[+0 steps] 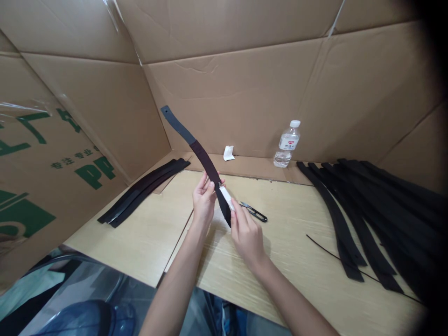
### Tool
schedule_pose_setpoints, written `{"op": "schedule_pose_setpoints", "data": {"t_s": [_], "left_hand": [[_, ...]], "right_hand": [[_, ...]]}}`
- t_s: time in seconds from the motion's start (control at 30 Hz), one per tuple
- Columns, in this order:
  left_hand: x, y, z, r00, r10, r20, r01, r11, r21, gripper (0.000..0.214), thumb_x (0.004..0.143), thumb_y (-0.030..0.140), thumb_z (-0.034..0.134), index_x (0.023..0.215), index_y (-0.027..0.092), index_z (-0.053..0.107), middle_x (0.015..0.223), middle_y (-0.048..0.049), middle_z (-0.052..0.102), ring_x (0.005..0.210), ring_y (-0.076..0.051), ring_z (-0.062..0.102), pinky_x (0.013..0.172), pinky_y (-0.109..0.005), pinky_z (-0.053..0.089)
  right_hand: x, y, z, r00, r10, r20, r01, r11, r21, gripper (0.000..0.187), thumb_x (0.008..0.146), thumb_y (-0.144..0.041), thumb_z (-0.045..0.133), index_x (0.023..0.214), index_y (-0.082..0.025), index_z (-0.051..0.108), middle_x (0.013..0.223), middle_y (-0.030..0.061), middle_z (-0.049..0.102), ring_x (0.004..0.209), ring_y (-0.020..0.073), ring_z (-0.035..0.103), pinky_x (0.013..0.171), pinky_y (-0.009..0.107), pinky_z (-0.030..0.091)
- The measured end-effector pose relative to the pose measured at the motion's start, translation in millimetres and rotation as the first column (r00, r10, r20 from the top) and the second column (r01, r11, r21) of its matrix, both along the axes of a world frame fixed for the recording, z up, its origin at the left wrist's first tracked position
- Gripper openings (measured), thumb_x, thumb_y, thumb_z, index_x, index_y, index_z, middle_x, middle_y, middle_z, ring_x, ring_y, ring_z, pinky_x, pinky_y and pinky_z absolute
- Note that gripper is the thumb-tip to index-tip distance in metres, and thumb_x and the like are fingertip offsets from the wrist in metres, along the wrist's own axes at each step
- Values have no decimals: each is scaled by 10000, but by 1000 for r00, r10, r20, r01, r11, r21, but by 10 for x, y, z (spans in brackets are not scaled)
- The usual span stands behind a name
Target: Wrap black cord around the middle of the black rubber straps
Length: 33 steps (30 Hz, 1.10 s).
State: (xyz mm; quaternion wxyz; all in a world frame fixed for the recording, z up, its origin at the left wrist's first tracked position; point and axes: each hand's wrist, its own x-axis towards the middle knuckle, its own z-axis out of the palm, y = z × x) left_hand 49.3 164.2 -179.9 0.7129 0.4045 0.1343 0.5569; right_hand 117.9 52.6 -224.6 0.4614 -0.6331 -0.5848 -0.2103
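Observation:
A long curved black strip (pixel 206 158) rises above the table, tilted up to the left. Its bare grey end has a small hole, and a dark maroon-black sleeve covers the part below. Around its middle my left hand (pixel 205 198) is closed. My right hand (pixel 247 231) pinches a small white flat piece (pixel 226 196) against the strip's lower part; its exact kind I cannot make out. Just beyond the right fingers lie black thread snips (pixel 254 212) on the table.
Several similar black strips lie in a stack (pixel 143 191) at left and a larger pile (pixel 378 219) at right, beside a thin black cord (pixel 322 248). A water bottle (pixel 287 144) and white paper scrap (pixel 228 152) stand by the cardboard wall (pixel 231 93) behind the wooden table (pixel 280 261).

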Motion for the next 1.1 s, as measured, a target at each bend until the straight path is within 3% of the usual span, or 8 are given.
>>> {"op": "schedule_pose_setpoints", "data": {"t_s": [0.8,1.1], "left_hand": [[2,-3,-10,999,29,-44,-28,1000,7,607,731,223,724,1308,204,536,1186,-122,603,870,-172,644,762,-291,505],[2,-16,5,997,56,-61,-54,998,37,597,724,233,734,1293,224,554,1094,-90,648,867,-164,654,804,-292,510]], "right_hand": [[-3,3,0,1000,-25,7,25,1000,5,314,976,-132,408,1256,-69,537,1101,100,629,865,169,635,724,254,497],[12,-33,24,1000,-2,-21,2,1000,-10,342,982,-147,390,1258,-69,575,884,100,638,757,156,628,666,249,488]]}}
